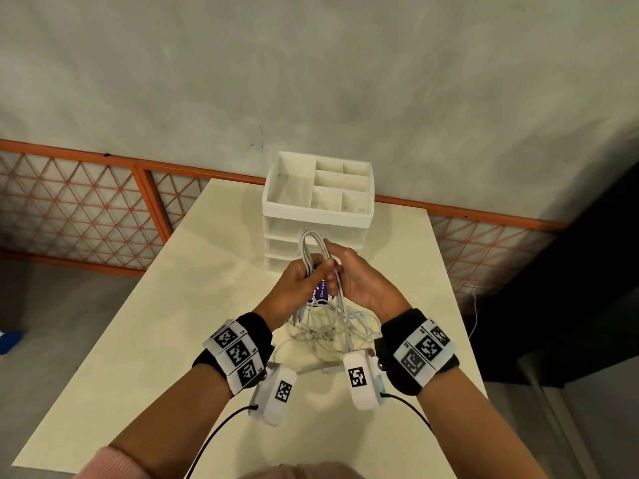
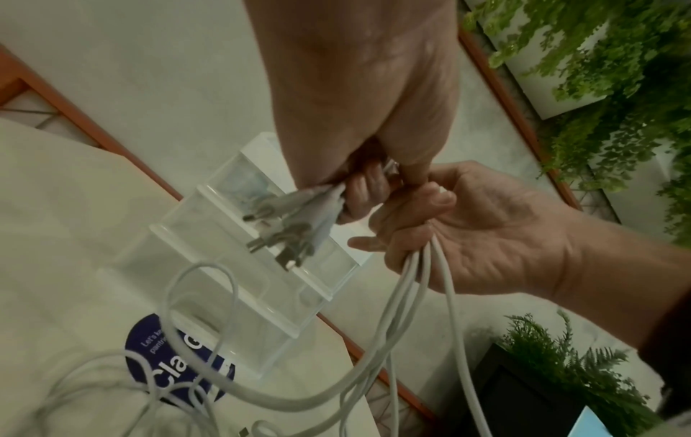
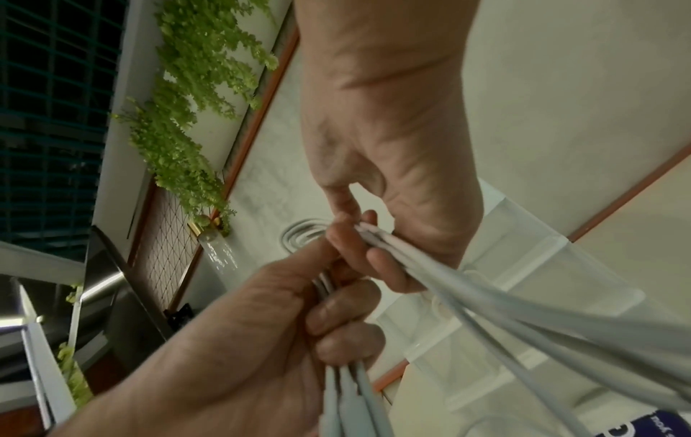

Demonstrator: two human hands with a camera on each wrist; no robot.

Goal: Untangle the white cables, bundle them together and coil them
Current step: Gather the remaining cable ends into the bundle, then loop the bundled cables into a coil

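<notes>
While both hands meet at the centre of the head view, the white cables (image 1: 313, 252) stand between them as a folded loop rising above the knuckles.

Left hand (image 1: 300, 283): fingers curled round the gathered strands; thumb laid across the top of the bundle. In the left wrist view, the cable connectors (image 2: 284, 236) stick out below its fist, fanned toward the lower left.

Right hand (image 1: 359, 281): fingers curled round the same bundle from the right side, touching the left hand. In the left wrist view, several strands run out of its palm and drop toward the bottom of the frame.

Loose cable slack (image 1: 332, 330): a tangled heap on the table (image 1: 173, 323), just below the hands, between the two wrists.

Purple round sticker (image 1: 320, 292): on the tabletop under the hands, partly covered by them and by the cables.

White drawer organiser (image 1: 318, 209): upper centre, beyond the hands, standing on the far end of the table; open top tray divided into compartments, clear drawers stacked below.

Wrist bands with black-and-white markers (image 1: 238, 354): one on each forearm, lower half of the frame.

Green hanging plants (image 3: 198, 88): upper left of the right wrist view.
</notes>
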